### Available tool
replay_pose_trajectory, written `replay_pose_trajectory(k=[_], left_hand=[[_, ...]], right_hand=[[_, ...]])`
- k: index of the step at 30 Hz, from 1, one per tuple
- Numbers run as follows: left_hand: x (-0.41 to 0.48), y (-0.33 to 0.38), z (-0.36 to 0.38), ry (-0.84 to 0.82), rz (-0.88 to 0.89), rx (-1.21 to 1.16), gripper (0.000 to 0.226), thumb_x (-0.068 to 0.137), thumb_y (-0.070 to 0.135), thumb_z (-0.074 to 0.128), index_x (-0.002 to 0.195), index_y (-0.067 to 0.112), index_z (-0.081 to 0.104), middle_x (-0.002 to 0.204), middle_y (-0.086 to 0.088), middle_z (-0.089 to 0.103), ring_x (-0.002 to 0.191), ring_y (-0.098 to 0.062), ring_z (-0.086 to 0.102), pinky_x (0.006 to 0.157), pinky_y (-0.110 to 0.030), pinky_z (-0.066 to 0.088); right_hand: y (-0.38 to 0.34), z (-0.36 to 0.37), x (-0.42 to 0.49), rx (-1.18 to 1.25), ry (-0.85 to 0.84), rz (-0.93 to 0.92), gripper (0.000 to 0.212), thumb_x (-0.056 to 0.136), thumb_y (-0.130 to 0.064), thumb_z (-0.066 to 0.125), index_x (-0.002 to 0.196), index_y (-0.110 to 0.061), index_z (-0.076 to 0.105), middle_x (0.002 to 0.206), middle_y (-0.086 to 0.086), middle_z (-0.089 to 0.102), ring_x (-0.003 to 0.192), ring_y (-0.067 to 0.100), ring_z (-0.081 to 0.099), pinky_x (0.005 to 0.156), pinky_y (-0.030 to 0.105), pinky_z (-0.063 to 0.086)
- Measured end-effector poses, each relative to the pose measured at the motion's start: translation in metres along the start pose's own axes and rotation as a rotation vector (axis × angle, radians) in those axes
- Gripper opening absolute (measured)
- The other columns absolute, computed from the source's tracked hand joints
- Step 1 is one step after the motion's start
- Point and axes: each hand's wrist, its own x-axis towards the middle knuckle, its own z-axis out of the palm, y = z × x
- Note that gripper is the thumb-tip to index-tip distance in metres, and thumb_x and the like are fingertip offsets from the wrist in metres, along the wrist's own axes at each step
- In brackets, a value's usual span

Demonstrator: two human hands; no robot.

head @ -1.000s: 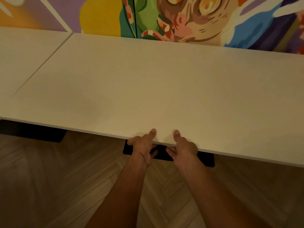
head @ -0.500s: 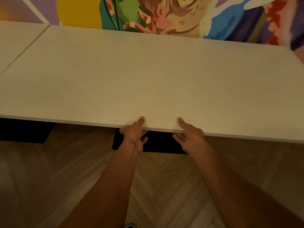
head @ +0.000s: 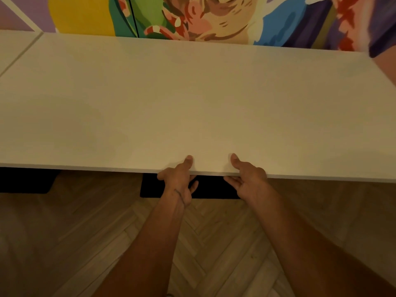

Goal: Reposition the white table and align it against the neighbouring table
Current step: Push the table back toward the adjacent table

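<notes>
The white table (head: 192,99) fills the middle of the view, its long front edge running across just above my hands. My left hand (head: 179,179) grips that front edge, thumb on top and fingers curled under. My right hand (head: 248,176) grips the same edge a little to the right, in the same hold. The neighbouring table (head: 12,46) is white too and lies at the far left. A thin seam separates the two tops, and they look flush there.
A colourful mural wall (head: 203,18) stands right behind both tables. A black table foot (head: 210,187) rests on the herringbone wood floor (head: 96,232) under the edge, and another dark base (head: 23,181) sits at the left. Another person's arm (head: 385,61) shows at the right edge.
The view has shifted, so the seam with the neighbouring table now sits further left. My hands stay on the front edge, spread slightly wider apart than a second ago.
</notes>
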Motion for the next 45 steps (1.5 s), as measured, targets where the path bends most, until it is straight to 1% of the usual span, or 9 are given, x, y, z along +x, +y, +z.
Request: replay_pose_trajectory(k=[4,7,10,14,20,26,39,42,45], left_hand=[[-0.005,0.001,0.005,-0.001,0.020,0.012,0.084,0.085,0.033,0.084,0.148,0.013,0.033,0.122,-0.007,0.069,0.105,-0.022,0.071,0.050,-0.026,0.054],[-0.007,-0.001,0.007,-0.016,0.033,0.014,0.081,0.087,0.033,0.082,0.147,0.014,0.031,0.121,-0.006,0.069,0.106,-0.022,0.072,0.057,-0.029,0.054],[-0.005,-0.003,0.004,-0.023,0.037,0.028,0.080,0.088,0.035,0.081,0.147,0.015,0.031,0.120,-0.005,0.069,0.104,-0.020,0.071,0.063,-0.031,0.055],[-0.003,-0.003,0.004,-0.029,0.033,0.043,0.078,0.088,0.036,0.081,0.147,0.016,0.035,0.119,-0.004,0.070,0.097,-0.017,0.071,0.060,-0.030,0.052],[-0.004,-0.001,0.003,-0.026,0.021,0.046,0.078,0.087,0.036,0.082,0.147,0.016,0.038,0.121,-0.004,0.070,0.100,-0.018,0.072,0.058,-0.031,0.051],[-0.008,-0.001,0.003,-0.022,0.037,0.077,0.077,0.086,0.037,0.083,0.147,0.016,0.040,0.118,-0.004,0.072,0.100,-0.018,0.073,0.058,-0.030,0.052],[0.000,-0.005,-0.001,-0.065,0.081,0.093,0.074,0.086,0.036,0.082,0.146,0.017,0.045,0.123,-0.002,0.071,0.091,-0.015,0.073,0.057,-0.031,0.052],[0.000,-0.004,-0.001,-0.076,0.078,0.098,0.069,0.088,0.036,0.081,0.145,0.017,0.047,0.129,-0.003,0.069,0.093,-0.017,0.071,0.057,-0.031,0.052],[-0.001,-0.004,-0.001,-0.084,0.092,0.082,0.067,0.088,0.033,0.081,0.143,0.016,0.049,0.127,-0.003,0.069,0.095,-0.018,0.070,0.063,-0.034,0.051]], right_hand=[[-0.005,-0.001,-0.001,0.008,-0.016,-0.019,0.068,0.072,-0.022,0.091,0.126,0.001,0.056,0.125,0.015,0.060,0.102,0.030,0.063,0.078,0.044,0.063],[-0.006,-0.004,0.000,-0.012,-0.033,-0.030,0.066,0.073,-0.023,0.090,0.125,0.000,0.056,0.124,0.014,0.059,0.096,0.027,0.062,0.081,0.044,0.063],[-0.004,-0.005,0.003,-0.004,-0.029,-0.033,0.070,0.072,-0.023,0.090,0.127,0.002,0.055,0.123,0.014,0.061,0.100,0.028,0.063,0.079,0.044,0.063],[-0.003,-0.007,0.007,-0.025,-0.044,-0.023,0.070,0.071,-0.026,0.091,0.126,0.002,0.057,0.120,0.013,0.064,0.098,0.028,0.068,0.072,0.040,0.064],[-0.002,-0.011,0.010,-0.081,-0.069,-0.015,0.071,0.071,-0.033,0.090,0.125,0.000,0.058,0.116,0.014,0.066,0.094,0.027,0.070,0.064,0.036,0.063],[0.001,-0.008,0.011,0.000,-0.053,-0.026,0.078,0.068,-0.031,0.093,0.129,0.001,0.056,0.123,0.014,0.063,0.101,0.028,0.066,0.054,0.030,0.061],[0.002,-0.015,0.008,-0.041,-0.125,-0.015,0.069,0.077,-0.035,0.087,0.128,-0.002,0.055,0.110,0.013,0.067,0.088,0.024,0.072,0.056,0.030,0.061],[-0.004,-0.032,0.012,-0.120,-0.162,-0.011,0.063,0.079,-0.038,0.084,0.125,-0.004,0.059,0.112,0.012,0.066,0.094,0.023,0.069,0.066,0.033,0.061],[-0.019,-0.051,0.021,-0.048,-0.116,-0.028,0.055,0.077,-0.028,0.087,0.118,-0.003,0.061,0.114,0.011,0.066,0.098,0.025,0.067,0.076,0.037,0.060]])
